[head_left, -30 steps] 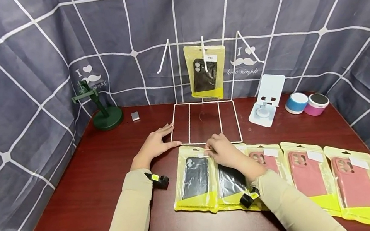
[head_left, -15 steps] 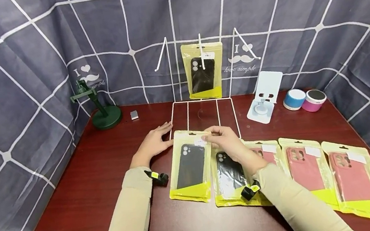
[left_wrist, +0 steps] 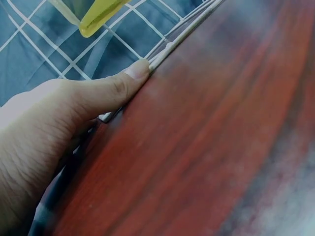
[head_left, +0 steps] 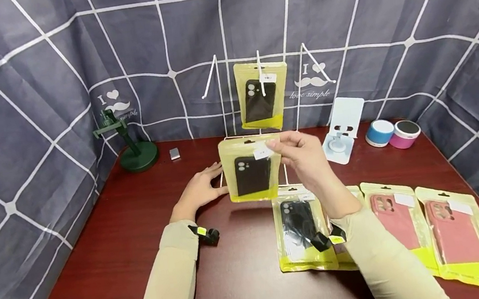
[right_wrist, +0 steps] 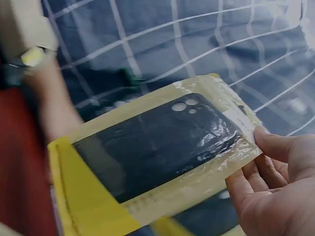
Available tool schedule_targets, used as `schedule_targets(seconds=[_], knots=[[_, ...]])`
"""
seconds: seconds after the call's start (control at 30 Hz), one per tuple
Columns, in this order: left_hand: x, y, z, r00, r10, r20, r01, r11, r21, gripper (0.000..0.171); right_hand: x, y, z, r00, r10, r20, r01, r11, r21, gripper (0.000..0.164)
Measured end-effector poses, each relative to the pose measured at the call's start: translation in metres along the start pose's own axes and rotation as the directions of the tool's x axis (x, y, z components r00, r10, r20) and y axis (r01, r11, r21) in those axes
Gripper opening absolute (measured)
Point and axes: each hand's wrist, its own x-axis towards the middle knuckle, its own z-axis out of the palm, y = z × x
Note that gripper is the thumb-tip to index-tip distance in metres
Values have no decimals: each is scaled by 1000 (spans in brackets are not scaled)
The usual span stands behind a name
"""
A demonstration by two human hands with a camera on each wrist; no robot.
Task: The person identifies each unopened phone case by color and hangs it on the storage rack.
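My right hand (head_left: 306,161) pinches the upper right corner of a black phone case (head_left: 252,175) in a clear bag with a yellow bottom. The bag is held upright in the air above the front of a white wire rack (head_left: 221,101). In the right wrist view my thumb lies by the white label of the bagged phone case (right_wrist: 157,142). My left hand (head_left: 199,190) rests at the left side of the rack's base, thumb against the wire (left_wrist: 172,46) in the left wrist view. Another bagged black case (head_left: 260,101) hangs on the rack's middle hook.
A bagged black case (head_left: 300,227) and several bagged pink cases (head_left: 457,232) lie in a row at the right front. Behind are a green stand (head_left: 138,155), a small grey block (head_left: 174,153), a white phone stand (head_left: 346,117) and two round speakers (head_left: 379,133), (head_left: 404,134).
My right hand has taken the leftmost bagged black phone case from the row and lifted it off the table, tipping it upright towards the rack. My left hand has stayed at the rack's base.
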Motion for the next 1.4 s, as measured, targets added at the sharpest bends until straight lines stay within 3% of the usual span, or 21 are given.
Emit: schedule_targets(seconds=[0.07, 0.2, 0.47, 0.7, 0.97, 1.2, 1.4], knots=[[0, 0, 2, 1000, 8, 1, -8, 1000, -2, 90, 5, -12, 3, 993, -112, -25, 110, 991, -76, 9], [0, 0, 4, 1000, 12, -13, -12, 1000, -14, 100, 17, -32, 8, 958, -280, -61, 267, 949, -166, 12], [-2, 3, 1, 1000, -9, -13, 9, 1000, -27, 101, 35, -55, 13, 883, -433, -182, 417, 901, -122, 13], [-1, 4, 2, 1000, -30, 9, 30, 999, -29, 99, 41, -56, 12, 862, -451, -230, 426, 892, -150, 13], [-1, 0, 2, 999, -27, -19, 27, 999, -35, 95, 48, -53, 5, 847, -461, -263, 392, 878, -276, 14], [0, -3, 0, 999, -29, -16, 29, 999, -27, 98, 72, -38, 3, 852, -424, -308, 364, 902, -234, 17], [-1, 1, 2, 999, -36, -15, 35, 998, -46, 98, 88, -31, 3, 828, -426, -364, 340, 898, -278, 19]])
